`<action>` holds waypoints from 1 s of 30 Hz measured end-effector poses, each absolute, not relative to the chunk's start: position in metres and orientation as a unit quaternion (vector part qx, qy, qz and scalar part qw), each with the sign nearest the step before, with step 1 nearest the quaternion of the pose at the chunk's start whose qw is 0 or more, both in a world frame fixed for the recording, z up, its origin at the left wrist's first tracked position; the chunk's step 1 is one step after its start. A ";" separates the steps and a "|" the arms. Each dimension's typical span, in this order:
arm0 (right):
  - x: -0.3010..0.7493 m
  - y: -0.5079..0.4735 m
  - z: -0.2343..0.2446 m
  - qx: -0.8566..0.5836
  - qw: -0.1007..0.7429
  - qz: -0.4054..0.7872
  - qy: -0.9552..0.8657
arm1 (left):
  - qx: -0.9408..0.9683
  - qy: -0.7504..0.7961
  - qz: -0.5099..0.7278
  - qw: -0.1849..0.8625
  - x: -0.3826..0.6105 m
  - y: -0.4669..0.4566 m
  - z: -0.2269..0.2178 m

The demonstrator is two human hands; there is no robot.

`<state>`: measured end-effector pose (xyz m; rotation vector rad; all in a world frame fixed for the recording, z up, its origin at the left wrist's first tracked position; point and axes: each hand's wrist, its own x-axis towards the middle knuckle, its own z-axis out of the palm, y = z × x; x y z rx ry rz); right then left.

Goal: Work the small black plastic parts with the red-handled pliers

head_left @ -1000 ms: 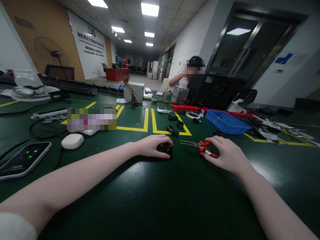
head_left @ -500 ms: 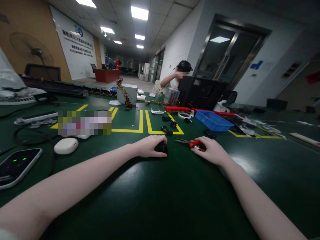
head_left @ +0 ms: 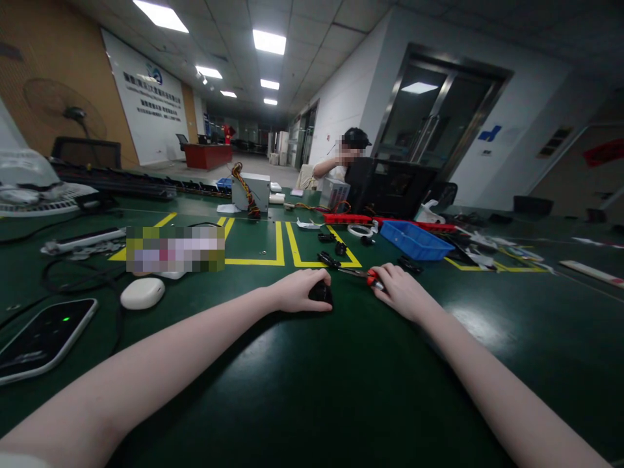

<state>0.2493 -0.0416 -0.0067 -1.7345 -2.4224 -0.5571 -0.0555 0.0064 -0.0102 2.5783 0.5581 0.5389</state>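
My left hand (head_left: 305, 290) is closed around a small black object (head_left: 320, 294) at the tabletop; its kind cannot be made out. Just to the right, my right hand (head_left: 397, 289) grips red-handled pliers (head_left: 372, 278), whose thin metal jaws point left toward several small black parts. One black part (head_left: 329, 260) lies close to the jaw tips, and another (head_left: 340, 249) sits behind it inside a yellow-taped square. A further black piece (head_left: 409, 264) rests beyond my right fingers. The right palm covers most of the handles.
Behind the hands stand a blue tray (head_left: 415, 240), a white ring (head_left: 359, 231) and a metal power supply box (head_left: 251, 194) with wires. To the left lie a white case (head_left: 143, 294), a phone-like device (head_left: 46, 338) and black cables. A person (head_left: 341, 156) sits across the green table (head_left: 312, 390).
The right hand has closed further around the plier handles, and the jaws have shifted slightly. The left hand keeps its hold on the black object. The whole view has shifted a little.
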 end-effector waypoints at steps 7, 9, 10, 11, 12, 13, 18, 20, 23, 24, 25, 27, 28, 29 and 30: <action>0.216 -0.037 0.005 -0.672 0.086 -0.196 -0.709 | 0.929 0.214 0.205 0.220 -0.054 0.008 -0.013; 0.205 -0.032 0.008 -0.738 0.067 -0.120 -0.661 | 0.929 0.209 0.211 0.219 -0.054 0.008 -0.014; 0.200 -0.029 0.009 -0.764 0.055 -0.070 -0.639 | 0.929 0.206 0.215 0.219 -0.054 0.008 -0.014; 0.195 -0.026 0.009 -0.772 0.054 -0.051 -0.632 | 0.929 0.204 0.219 0.219 -0.054 0.008 -0.014; 0.191 -0.024 0.008 -0.776 0.059 -0.043 -0.627 | 0.928 0.203 0.222 0.220 -0.054 0.008 -0.014; 0.188 -0.023 0.007 -0.777 0.068 -0.043 -0.625 | 0.927 0.203 0.224 0.221 -0.053 0.009 -0.014; 0.183 -0.032 -0.004 -0.750 0.135 -0.100 -0.640 | 0.923 0.208 0.232 0.224 -0.051 0.008 -0.016; 0.184 -0.037 -0.007 -0.725 0.136 -0.129 -0.663 | 0.923 0.207 0.239 0.219 -0.050 0.008 -0.017; 0.185 -0.040 -0.009 -0.698 0.134 -0.151 -0.687 | 0.927 0.198 0.239 0.212 -0.050 0.007 -0.018; 0.185 -0.041 -0.009 -0.691 0.134 -0.153 -0.694 | 0.928 0.196 0.237 0.210 -0.050 0.007 -0.017; 0.184 -0.041 -0.009 -0.682 0.134 -0.153 -0.702 | 0.929 0.193 0.237 0.208 -0.050 0.006 -0.017; 0.183 -0.040 -0.008 -0.660 0.132 -0.153 -0.724 | 0.931 0.189 0.236 0.204 -0.051 0.005 -0.016; 0.182 -0.040 -0.008 -0.647 0.130 -0.154 -0.735 | 0.932 0.188 0.236 0.203 -0.051 0.005 -0.015; 0.181 -0.039 -0.007 -0.636 0.126 -0.155 -0.745 | 0.932 0.187 0.235 0.202 -0.051 0.004 -0.015; 0.181 -0.039 -0.006 -0.627 0.123 -0.155 -0.753 | 0.932 0.187 0.234 0.203 -0.052 0.004 -0.014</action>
